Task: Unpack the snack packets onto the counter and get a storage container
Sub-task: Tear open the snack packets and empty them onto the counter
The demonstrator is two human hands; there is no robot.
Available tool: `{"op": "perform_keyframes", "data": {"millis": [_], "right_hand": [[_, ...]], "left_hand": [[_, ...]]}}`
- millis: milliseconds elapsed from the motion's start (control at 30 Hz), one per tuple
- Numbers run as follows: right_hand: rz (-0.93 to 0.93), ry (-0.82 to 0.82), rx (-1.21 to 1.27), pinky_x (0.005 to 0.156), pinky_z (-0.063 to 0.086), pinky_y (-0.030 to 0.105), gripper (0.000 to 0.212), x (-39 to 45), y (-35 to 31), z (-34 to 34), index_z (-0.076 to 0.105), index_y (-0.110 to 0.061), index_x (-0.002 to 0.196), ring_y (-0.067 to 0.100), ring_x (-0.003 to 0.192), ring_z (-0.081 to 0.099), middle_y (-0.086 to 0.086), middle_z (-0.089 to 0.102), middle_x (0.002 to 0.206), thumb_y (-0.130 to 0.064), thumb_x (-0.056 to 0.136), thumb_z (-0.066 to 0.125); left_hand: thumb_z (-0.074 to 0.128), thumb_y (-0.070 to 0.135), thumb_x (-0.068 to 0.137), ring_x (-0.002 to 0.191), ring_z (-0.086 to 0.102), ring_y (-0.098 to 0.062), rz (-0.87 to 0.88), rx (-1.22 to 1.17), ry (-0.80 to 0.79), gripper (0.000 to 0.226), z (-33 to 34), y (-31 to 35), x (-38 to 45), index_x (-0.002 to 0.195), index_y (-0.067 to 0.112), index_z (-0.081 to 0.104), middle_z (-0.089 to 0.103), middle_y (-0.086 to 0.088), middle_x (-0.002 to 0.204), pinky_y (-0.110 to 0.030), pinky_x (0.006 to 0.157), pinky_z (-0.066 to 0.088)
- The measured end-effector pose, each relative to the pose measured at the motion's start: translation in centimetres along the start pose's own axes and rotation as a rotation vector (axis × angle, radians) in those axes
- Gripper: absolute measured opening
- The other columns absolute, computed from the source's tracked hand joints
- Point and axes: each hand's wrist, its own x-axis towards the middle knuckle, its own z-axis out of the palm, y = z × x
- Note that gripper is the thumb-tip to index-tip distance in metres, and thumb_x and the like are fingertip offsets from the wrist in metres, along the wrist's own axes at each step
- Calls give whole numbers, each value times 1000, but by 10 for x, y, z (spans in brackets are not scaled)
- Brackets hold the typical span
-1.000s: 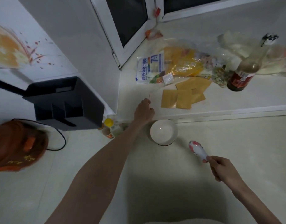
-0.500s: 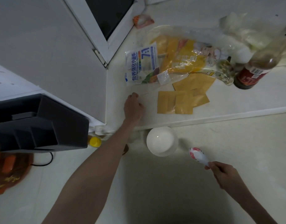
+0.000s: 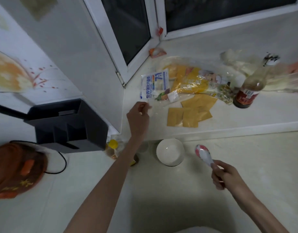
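Now, from the head camera, we reach our left hand [image 3: 138,115] up to the raised ledge at frame centre, its fingers pinching something thin and pale — too blurred to name — just below the white noodle packet [image 3: 154,84]. That packet lies flat beside a yellow snack bag [image 3: 189,81] inside a crumpled clear plastic bag [image 3: 219,71]. Right of our hand, several flat tan packets [image 3: 190,111] overlap on the ledge [image 3: 246,118], already unpacked. We judge these light and limp: the film looks slippery, so a pinch at a sealed edge or corner should serve better than a flat grab. Our right hand [image 3: 224,175], lower right, is curled round the handle of a red-and-white ceramic spoon [image 3: 203,153], near a white bowl [image 3: 170,152] on the counter [image 3: 246,165]. A dark sauce bottle [image 3: 249,91] stands close to the bags — easy to knock.
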Motion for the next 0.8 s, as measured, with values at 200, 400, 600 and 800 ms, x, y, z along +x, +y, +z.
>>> {"op": "perform_keyframes", "data": {"millis": [200,400,600,800], "right_hand": [[-180,-11,37,54,29,30,20,-59,-28,7,55,5,98,15,43,37,5,48,57,2,98,36],[-255,126,36,51,28,24,15,-111,-26,4,49,-4,96,18,52,40,5,59,78,4,97,37],[-184,240,86,43,31,15,15,-154,4,13,53,-14,87,3,40,38,-10,49,48,-2,91,45],[-177,388,116,40,30,15,16,-197,42,25,57,-19,76,2,37,38,-14,49,43,-22,91,54]], "left_hand": [[70,13,88,59,66,-8,-231,-223,-234,11,-14,46,-92,99,9,70,75,-2,81,-27,49,56],[76,10,82,57,65,-5,-344,-397,-562,21,-20,65,-182,77,30,72,73,7,69,-24,47,52],[70,4,83,63,68,-5,-388,-477,-752,29,-43,88,-223,65,26,75,75,6,73,-23,49,54],[60,3,90,76,73,-21,-371,-563,-971,21,-70,107,-274,84,15,76,76,-7,83,-27,62,57]]}}
